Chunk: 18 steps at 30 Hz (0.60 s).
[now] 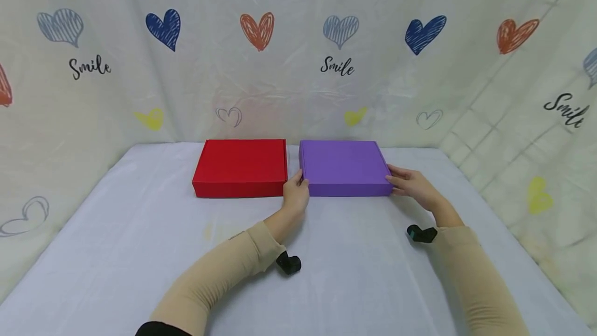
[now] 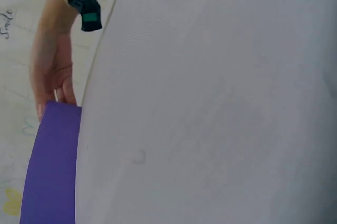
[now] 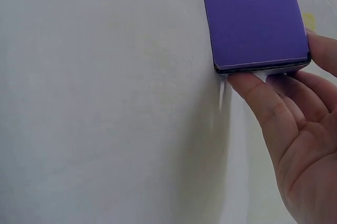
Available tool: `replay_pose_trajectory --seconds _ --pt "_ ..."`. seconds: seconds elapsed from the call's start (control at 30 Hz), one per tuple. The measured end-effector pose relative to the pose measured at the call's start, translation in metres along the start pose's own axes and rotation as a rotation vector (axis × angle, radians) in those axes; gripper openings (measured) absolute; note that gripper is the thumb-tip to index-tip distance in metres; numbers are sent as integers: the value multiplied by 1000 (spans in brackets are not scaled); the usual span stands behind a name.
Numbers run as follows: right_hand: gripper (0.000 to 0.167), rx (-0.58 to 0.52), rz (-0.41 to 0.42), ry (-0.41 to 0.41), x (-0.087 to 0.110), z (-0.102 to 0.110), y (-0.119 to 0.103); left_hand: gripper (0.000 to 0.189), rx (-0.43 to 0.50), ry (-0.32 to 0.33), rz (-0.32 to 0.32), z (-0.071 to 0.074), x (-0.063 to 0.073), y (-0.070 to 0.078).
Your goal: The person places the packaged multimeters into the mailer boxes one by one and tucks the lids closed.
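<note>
A flat purple box [image 1: 342, 165] lies lid up at the back of the white table, with a hand at either end. My left hand [image 1: 296, 193] holds its front left corner, fingers reaching into the narrow gap beside a flat red box [image 1: 242, 165]. At the opposite end, my right hand [image 1: 412, 185] grips the purple box by its right side. The right wrist view shows the thumb and fingers of that hand [image 3: 300, 124] spread around the end of the purple box [image 3: 253, 19], some fingertips hidden behind it. My left hand is out of sight in the left wrist view.
White cloth covers the table [image 1: 354, 268]. Behind it hangs a pale curtain [image 1: 298, 82] printed with hearts and the word Smile. Small black devices hang from both cuffs, one by the left sleeve [image 1: 233, 258] and one by the right sleeve [image 1: 475, 274].
</note>
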State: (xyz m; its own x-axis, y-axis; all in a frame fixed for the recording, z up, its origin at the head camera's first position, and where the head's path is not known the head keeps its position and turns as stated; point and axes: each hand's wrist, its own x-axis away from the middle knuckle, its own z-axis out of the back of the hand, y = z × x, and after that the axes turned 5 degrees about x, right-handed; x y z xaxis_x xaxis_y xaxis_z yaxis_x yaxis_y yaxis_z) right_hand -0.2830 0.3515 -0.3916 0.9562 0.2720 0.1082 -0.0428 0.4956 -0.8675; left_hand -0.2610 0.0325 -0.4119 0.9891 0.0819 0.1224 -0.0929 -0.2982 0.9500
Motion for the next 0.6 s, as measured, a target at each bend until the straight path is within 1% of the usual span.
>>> replay_pose_trajectory --seconds 0.2,0.33,0.4,0.5,0.6 --pt "69 17 15 -8 -3 -3 -2 52 5 -3 -7 2 3 3" --pt "70 17 15 -9 -3 -5 -4 55 -19 -1 -8 3 5 5" --pt "71 32 19 -10 -2 -5 -5 59 -32 -13 -12 3 6 7" --pt "72 98 35 -14 1 -4 -7 67 -67 -56 -10 4 8 10" --pt "73 231 52 -10 2 -2 -12 73 -120 -117 6 5 11 16"
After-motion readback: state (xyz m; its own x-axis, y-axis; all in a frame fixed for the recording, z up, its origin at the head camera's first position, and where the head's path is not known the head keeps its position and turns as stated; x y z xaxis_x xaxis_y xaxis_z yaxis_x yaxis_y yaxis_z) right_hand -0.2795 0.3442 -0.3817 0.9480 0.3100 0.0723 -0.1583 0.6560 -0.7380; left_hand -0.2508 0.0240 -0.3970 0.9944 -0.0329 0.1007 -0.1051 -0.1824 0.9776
